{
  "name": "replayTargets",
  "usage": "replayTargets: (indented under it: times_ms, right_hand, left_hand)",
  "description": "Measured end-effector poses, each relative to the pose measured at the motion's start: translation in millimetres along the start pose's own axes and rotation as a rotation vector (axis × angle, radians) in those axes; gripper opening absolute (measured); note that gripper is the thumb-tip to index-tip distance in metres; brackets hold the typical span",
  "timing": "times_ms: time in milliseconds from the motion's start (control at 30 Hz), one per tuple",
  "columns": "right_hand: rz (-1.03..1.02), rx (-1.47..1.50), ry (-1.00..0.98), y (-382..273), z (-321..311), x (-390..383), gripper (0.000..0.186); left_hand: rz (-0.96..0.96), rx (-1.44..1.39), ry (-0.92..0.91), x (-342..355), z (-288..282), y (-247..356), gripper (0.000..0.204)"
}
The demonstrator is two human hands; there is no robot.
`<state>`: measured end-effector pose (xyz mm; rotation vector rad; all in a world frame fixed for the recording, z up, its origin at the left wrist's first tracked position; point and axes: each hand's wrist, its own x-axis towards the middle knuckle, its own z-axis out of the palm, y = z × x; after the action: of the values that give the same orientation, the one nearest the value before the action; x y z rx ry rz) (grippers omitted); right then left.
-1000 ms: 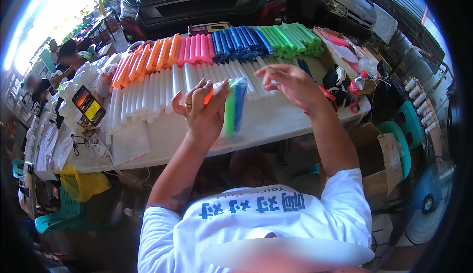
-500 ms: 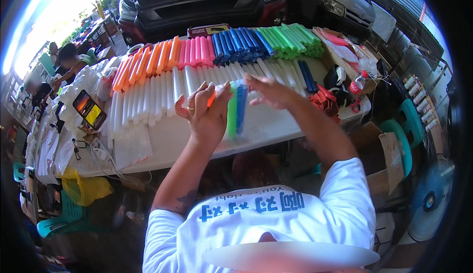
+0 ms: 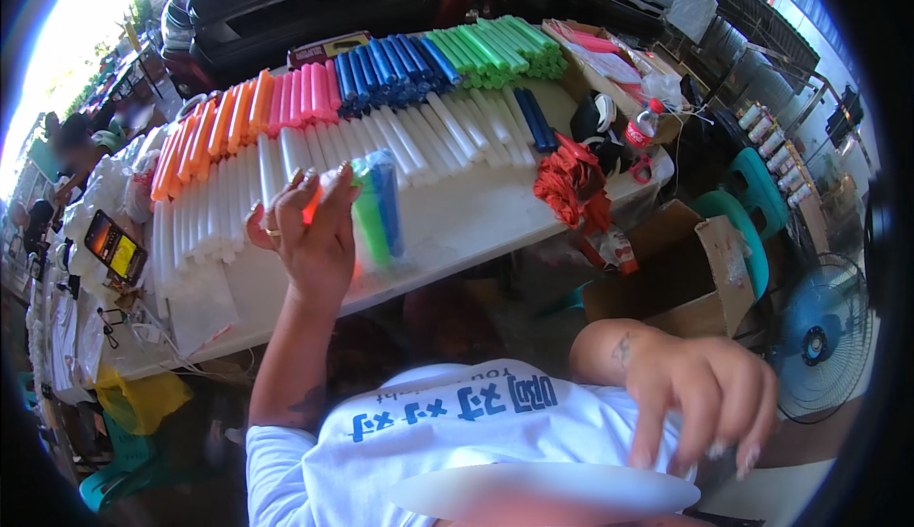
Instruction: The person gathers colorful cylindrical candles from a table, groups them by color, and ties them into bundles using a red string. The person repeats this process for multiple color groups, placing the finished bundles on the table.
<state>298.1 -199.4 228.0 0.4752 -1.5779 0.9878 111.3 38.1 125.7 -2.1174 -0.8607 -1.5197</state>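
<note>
Raised over the table's near side, my left hand (image 3: 312,237) is closed on a bundle of candle-like sticks (image 3: 378,208) in a clear wrap. Green and blue sticks show in it, with some orange glowing near the fingers; the grip itself is partly hidden by the hand. My right hand (image 3: 700,394) is off the table, beside the right of my chest, its fingers apart and bent downward with nothing in them. Beyond the bundle lie rows of white sticks (image 3: 405,151), backed by orange sticks (image 3: 205,137), pink sticks (image 3: 305,96), blue sticks (image 3: 386,70) and green sticks (image 3: 490,51).
Crumpled red material (image 3: 569,179), a red-capped bottle (image 3: 644,125) and red-handled scissors (image 3: 642,167) sit at the table's right. A phone (image 3: 116,246) rests at left. An open cardboard box (image 3: 657,284), a teal chair (image 3: 738,232) and a fan (image 3: 824,337) stand at right.
My right hand has left the top of the bundle and come back to the right of my chest. The left hand still holds the bundle. The whole view has shifted and tilted.
</note>
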Motion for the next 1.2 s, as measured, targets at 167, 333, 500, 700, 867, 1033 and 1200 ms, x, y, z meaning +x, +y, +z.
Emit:
replayTargets:
  times_ms: [167, 333, 500, 700, 867, 1033, 1200]
  right_hand:
    - [0.039, 0.003, -0.006, -5.0, 11.2, 15.0, 0.010]
    - [0.027, -0.021, -0.049, -4.4, 6.0, 13.2, 0.011]
    - [0.005, 0.071, -0.168, -23.1, -10.6, -9.5, 0.031]
    - [0.181, -1.719, 1.082, -87.2, -144.0, -126.4, 0.031]
    - [0.824, -2.297, 1.252, -95.9, -249.5, -222.5, 0.055]
    - [0.997, -2.505, 1.286, -94.5, -277.6, -220.4, 0.063]
    - [1.169, -2.422, 1.249, -98.8, -273.3, -210.9, 0.060]
  left_hand:
    - [-0.001, -0.031, -0.021, -0.2, -3.0, 1.4, 0.029]
    - [0.021, -0.004, -0.018, -0.5, -5.5, 1.8, 0.029]
    - [0.008, -0.018, -0.019, -1.5, -3.5, 1.3, 0.030]
    - [0.016, -0.035, 0.006, -3.4, -2.7, 1.6, 0.031]
    - [0.009, -0.025, 0.000, -2.7, -1.2, 1.9, 0.030]
    - [0.021, -0.001, -0.003, -3.6, -1.7, 2.0, 0.029]
    - [-0.005, -0.054, 0.005, -3.2, 2.3, -0.9, 0.027]
